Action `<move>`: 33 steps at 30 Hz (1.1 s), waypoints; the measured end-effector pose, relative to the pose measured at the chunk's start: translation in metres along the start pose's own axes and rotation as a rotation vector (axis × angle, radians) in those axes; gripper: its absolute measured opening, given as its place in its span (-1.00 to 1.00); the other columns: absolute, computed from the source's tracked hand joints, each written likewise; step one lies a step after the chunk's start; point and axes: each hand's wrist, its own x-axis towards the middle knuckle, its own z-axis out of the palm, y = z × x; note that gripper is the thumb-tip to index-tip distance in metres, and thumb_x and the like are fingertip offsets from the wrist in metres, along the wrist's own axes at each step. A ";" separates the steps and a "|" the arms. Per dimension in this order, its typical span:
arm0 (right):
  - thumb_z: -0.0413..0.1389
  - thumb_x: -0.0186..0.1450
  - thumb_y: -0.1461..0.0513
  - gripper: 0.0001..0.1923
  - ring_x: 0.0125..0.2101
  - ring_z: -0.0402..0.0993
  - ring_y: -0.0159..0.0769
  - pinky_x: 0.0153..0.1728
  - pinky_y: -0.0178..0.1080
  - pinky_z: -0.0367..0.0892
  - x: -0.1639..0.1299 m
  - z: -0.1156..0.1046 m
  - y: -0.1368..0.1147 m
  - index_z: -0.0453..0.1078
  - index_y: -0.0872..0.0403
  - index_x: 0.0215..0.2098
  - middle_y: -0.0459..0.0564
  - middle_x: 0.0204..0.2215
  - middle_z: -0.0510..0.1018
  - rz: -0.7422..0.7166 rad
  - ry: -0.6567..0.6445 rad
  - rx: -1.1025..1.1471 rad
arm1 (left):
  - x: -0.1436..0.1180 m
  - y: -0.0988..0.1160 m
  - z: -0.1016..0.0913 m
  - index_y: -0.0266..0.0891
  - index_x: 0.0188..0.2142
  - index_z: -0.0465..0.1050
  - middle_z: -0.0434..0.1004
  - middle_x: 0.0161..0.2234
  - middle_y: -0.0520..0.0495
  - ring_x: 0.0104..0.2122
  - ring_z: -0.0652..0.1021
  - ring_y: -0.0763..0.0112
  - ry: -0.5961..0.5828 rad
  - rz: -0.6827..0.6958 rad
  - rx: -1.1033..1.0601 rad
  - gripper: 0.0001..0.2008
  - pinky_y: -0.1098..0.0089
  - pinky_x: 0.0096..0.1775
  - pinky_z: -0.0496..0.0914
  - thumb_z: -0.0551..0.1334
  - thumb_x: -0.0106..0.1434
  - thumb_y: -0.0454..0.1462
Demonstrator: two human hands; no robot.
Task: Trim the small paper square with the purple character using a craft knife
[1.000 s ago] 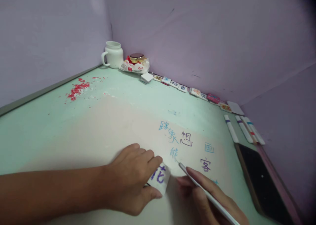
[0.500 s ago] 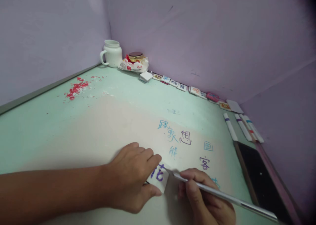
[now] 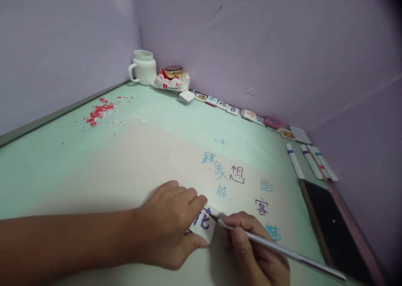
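My left hand (image 3: 176,225) is closed around a small white square block (image 3: 205,235), thumb along its near edge and fingers over its far left side. A purple character marks the block's upper face, partly hidden by the fingers. In my right hand (image 3: 256,246) is a slim silver craft knife (image 3: 282,247), pinched between thumb and fingers. Its dark, pointed blade (image 3: 212,216) meets the block's face at the upper right of the purple character. The handle slants down to the right.
Blue and purple characters mark the table (image 3: 150,160). A phone (image 3: 333,223) and several white markers (image 3: 310,162) lie right. Along the wall are a white mug (image 3: 145,70), a jar (image 3: 173,71) in crumpled packaging and several lettered blocks (image 3: 233,109). Red shavings (image 3: 99,111) lie left.
The knife tip has moved slightly left, onto the purple character. My right hand has shifted a little left, showing more of a blue character. My left hand keeps its hold on the block.
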 end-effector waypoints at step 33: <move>0.08 0.36 0.22 -0.66 -0.28 0.58 -0.45 -0.19 -0.43 0.47 0.022 -0.029 0.020 0.38 -0.22 0.08 -0.13 -0.16 0.65 -0.231 -0.198 0.093 | 0.011 0.001 -0.019 -0.21 -0.01 0.35 0.46 -0.24 -0.16 -0.38 0.47 0.10 -0.167 -0.144 0.041 -0.59 0.06 -0.29 0.37 0.13 0.12 -0.23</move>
